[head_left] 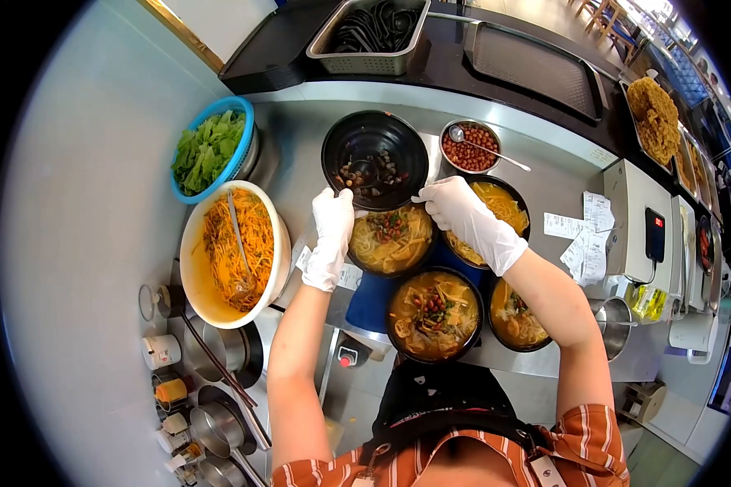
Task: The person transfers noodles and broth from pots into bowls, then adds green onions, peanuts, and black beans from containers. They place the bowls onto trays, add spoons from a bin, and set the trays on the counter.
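Note:
My left hand (332,231), in a white glove, has its fingers closed at the lower left rim of a black bowl (374,122) with small dark brown pieces in it. On the other side, my gloved right hand (461,213) has its fingers bent together near that bowl's lower right edge; what they pinch is too small to tell. Just below the black bowl is a noodle soup bowl (391,239) with chopped toppings. Another noodle bowl (495,207) is partly hidden behind my right hand. Nearer me are a soup bowl with peanuts (434,315) and one more soup bowl (516,321).
Left are a white tub of shredded orange food (280,252) and a blue basket of greens (211,150). A bowl of peanuts (469,156) with a spoon stands behind. Paper slips (589,243) lie right. Along the back are a metal container (369,63) and a black tray (536,69).

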`<state>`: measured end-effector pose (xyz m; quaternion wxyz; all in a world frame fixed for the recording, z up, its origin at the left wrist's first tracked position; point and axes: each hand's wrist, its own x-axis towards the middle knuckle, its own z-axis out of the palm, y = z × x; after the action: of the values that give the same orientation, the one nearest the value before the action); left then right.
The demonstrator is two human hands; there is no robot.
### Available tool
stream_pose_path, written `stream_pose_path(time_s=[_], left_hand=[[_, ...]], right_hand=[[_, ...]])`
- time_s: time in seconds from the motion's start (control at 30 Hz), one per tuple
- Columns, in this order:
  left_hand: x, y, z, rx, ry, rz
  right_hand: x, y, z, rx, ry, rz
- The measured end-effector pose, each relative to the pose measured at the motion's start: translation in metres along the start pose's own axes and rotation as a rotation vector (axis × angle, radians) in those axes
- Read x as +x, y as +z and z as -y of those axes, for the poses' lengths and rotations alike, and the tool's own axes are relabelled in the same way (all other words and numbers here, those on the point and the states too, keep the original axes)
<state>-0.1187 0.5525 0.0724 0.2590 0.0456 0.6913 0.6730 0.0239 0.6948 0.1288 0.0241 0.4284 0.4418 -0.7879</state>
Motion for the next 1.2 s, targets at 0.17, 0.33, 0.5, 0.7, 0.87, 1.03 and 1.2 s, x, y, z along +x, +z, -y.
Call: stream_pose_path(time_s=[0.17,0.33,0.5,0.7,0.87,1.03,1.2], left_hand=[[0.019,-0.011,0.021,0.109,0.066,0.035],[0.009,-0.005,0.013,0.067,0.065,0.073],[0.016,-0.002,0.02,0.064,0.115,0.068],[0.017,0.006,0.02,0.066,0.111,0.048],[0.009,0.013,0.017,0.021,0.066,0.05],[0.006,0.017,0.013,0.047,0.079,0.058],[0.001,0.01,0.006,0.02,0.041,0.03]], right_hand=[[0.006,-0.002,-0.002,-0.205,-0.118,-0.062],[-0.002,-0.004,0.004,-0.098,-0.088,-0.044],[-0.003,-0.016,-0.003,-0.139,-0.137,-0.051],[-0.003,-0.026,-0.015,-0.668,-0.439,-0.234],[-0.006,-0.044,-0.02,-0.736,-0.544,-0.311],[-0.044,-0.068,-0.011,-0.503,-0.444,-0.297],[-0.075,-0.12,-0.044,-0.65,-0.652,-0.479]])
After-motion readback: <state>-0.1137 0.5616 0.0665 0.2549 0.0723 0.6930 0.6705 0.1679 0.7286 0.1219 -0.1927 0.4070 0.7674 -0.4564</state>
